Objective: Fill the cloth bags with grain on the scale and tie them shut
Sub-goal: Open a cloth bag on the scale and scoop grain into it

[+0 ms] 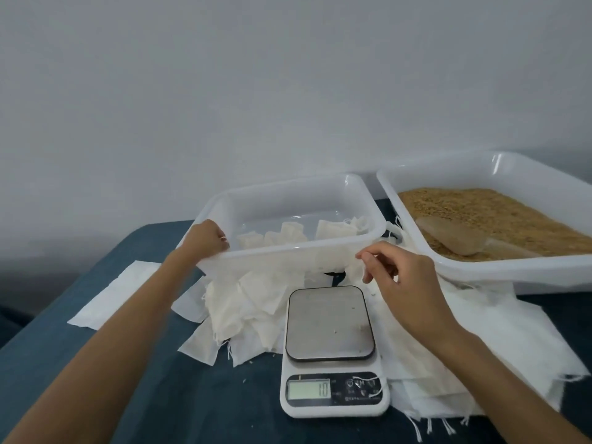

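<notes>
Left hand grips the tub rim; right hand hovers loosely curled, holding nothing, beside it above the scale.

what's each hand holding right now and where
The left hand grips the clear tub by its near left rim. The right hand holds nothing, its fingers loosely curled near the tub's right corner.

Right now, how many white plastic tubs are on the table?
2. The nearer tub sits behind the scale, its near rim gripped by the left hand. The other tub, on the right, holds grain.
</notes>
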Action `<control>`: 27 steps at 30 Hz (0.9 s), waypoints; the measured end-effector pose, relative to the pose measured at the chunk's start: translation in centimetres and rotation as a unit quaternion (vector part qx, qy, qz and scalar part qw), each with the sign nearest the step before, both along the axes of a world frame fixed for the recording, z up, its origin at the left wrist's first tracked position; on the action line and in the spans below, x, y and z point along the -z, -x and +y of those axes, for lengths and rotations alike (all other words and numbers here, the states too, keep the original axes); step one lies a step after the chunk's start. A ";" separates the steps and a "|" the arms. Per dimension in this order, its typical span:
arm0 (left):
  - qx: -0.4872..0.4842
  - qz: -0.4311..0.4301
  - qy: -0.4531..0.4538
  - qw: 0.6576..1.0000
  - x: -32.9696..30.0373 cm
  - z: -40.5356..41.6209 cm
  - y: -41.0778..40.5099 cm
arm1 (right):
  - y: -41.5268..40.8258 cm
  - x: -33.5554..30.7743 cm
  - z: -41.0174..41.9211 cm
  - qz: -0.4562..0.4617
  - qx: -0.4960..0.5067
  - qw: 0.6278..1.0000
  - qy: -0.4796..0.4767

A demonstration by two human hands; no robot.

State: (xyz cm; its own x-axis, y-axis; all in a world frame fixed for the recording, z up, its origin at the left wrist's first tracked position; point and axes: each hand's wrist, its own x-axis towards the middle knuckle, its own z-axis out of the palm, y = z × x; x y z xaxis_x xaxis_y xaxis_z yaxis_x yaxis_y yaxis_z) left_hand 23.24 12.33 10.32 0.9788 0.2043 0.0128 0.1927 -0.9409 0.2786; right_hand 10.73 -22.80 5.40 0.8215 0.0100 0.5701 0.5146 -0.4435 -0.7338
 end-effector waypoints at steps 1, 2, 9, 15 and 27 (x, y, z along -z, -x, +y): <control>-0.005 -0.015 0.005 1.000 -0.1 -0.3 0.2 | 0.0 0.0 0.0 0.001 0.001 1.000 -0.001; -0.009 -0.055 0.002 0.998 -0.3 -1.0 0.6 | -0.1 0.0 -0.1 0.001 0.002 1.000 -0.001; 0.226 -0.274 0.082 0.931 3.0 -13.0 10.8 | -0.5 -0.5 -0.9 0.000 0.022 0.998 -0.051; 0.291 -0.071 -0.041 0.953 7.5 -20.0 16.5 | -0.6 -0.8 -1.5 0.015 0.033 0.995 -0.095; 0.338 -0.168 0.155 0.913 7.4 -26.2 18.6 | -0.5 -2.6 -3.1 -0.001 0.006 0.982 -0.188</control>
